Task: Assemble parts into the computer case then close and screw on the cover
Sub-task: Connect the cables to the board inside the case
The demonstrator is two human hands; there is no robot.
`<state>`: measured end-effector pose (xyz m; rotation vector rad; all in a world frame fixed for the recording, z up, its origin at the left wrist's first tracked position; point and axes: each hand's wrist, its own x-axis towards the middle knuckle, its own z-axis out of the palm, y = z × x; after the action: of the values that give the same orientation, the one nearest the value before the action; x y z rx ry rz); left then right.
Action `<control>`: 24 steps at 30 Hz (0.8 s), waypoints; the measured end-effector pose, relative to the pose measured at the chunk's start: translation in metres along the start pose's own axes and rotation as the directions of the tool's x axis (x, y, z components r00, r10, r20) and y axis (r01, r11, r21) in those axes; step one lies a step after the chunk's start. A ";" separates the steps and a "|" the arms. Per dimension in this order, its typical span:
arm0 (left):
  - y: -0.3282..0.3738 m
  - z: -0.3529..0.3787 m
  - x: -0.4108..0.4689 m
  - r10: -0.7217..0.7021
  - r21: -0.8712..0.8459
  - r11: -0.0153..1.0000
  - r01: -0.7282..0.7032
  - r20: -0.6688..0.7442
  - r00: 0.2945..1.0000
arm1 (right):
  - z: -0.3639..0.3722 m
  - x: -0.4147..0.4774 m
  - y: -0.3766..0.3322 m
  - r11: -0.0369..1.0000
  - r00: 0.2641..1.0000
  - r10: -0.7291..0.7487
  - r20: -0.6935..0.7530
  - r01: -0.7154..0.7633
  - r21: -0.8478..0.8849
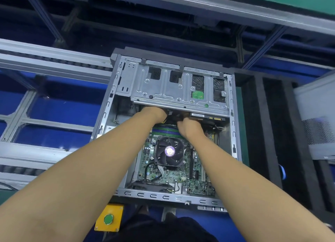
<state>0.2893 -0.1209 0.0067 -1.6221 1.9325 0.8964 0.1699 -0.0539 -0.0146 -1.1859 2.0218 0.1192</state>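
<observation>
- An open computer case [116,97] lies flat in the middle of the view on a workbench, its inside facing up toward the camera.
- A grey metal drive cage [163,89] spans the far end of the case. Its near edge overhangs the spot where both hands work and hides what lies beneath it.
- A green motherboard [174,174] fills the near half of the case, with a black CPU fan [169,152] sitting on it between the two forearms.
- To the right of the case stands a black foam rack [262,124]. Beyond it rests a grey perforated metal panel [317,118].
- A yellow box with a green button [108,219] sits just in front of the near edge of the case.
- Aluminium rails [45,66] run along the left side.
- The left hand [154,113] reaches in under the cage's near edge. Its fingers are out of sight there, so whether they grasp anything cannot be told.
- The right hand [188,127] is just beside it, knuckles up, fingers curled down toward dark cables below the cage. Whether they grip something cannot be told.
</observation>
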 end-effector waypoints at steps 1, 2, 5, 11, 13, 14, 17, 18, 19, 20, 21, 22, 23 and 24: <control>0.001 0.002 0.002 -0.008 -0.018 1.000 0.009 0.034 0.999 | 0.002 -0.003 0.002 1.000 1.000 -0.010 -0.029 0.010 0.023; 0.000 0.004 0.003 0.005 -0.040 0.999 -0.004 0.041 0.999 | 0.003 -0.008 0.004 0.999 0.998 -0.021 -0.061 0.023 0.036; 0.002 0.003 -0.010 0.080 0.071 0.994 -0.085 0.061 0.995 | 0.005 -0.017 0.009 0.999 0.987 -0.004 -0.160 0.011 0.040; 0.000 0.007 -0.014 0.095 0.008 0.995 -0.095 -0.109 0.989 | 0.006 -0.039 0.024 0.932 0.986 0.081 -0.145 -0.024 0.361; 0.002 0.011 -0.018 0.155 -0.017 0.987 -0.159 -0.136 0.979 | 0.008 -0.046 0.028 0.900 0.988 0.051 -0.146 0.017 0.435; 0.003 0.013 -0.020 0.200 -0.014 0.979 -0.204 -0.158 0.967 | 0.009 -0.048 0.030 0.885 0.989 0.034 -0.147 0.039 0.464; 0.004 0.020 -0.027 0.284 0.058 0.959 -0.279 -0.143 0.948 | 0.011 -0.055 0.035 0.872 0.990 -0.028 -0.137 0.092 0.482; 0.003 0.022 -0.030 0.306 0.078 0.951 -0.299 -0.121 0.944 | 0.013 -0.056 0.036 0.872 0.991 -0.041 -0.130 0.099 0.479; 0.001 0.023 -0.034 0.332 0.082 0.942 -0.325 -0.098 0.938 | 0.015 -0.057 0.037 0.872 0.991 -0.049 -0.125 0.103 0.478; 0.000 0.022 -0.040 0.353 0.073 0.935 -0.348 -0.080 0.932 | 0.017 -0.058 0.037 0.867 0.991 -0.053 -0.121 0.106 0.486; -0.001 0.021 -0.047 0.373 0.052 0.927 -0.370 -0.076 0.925 | 0.019 -0.058 0.036 0.856 0.991 -0.054 -0.119 0.107 0.505; -0.003 0.020 -0.053 0.393 0.021 0.919 -0.393 -0.097 0.914 | 0.020 -0.059 0.036 0.838 0.991 -0.058 -0.117 0.112 0.535; -0.005 0.020 -0.059 0.409 -0.040 0.907 -0.418 -0.144 0.901 | 0.020 -0.061 0.036 0.813 0.992 -0.059 -0.109 0.111 0.572; -0.007 0.019 -0.064 0.413 -0.128 0.889 -0.440 -0.191 0.890 | 0.020 -0.062 0.035 0.783 0.993 -0.059 -0.102 0.109 0.613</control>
<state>0.3077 -0.0645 0.0381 -1.4095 2.4467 1.1552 0.1709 0.0186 0.0024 -0.8518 1.8437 -0.6085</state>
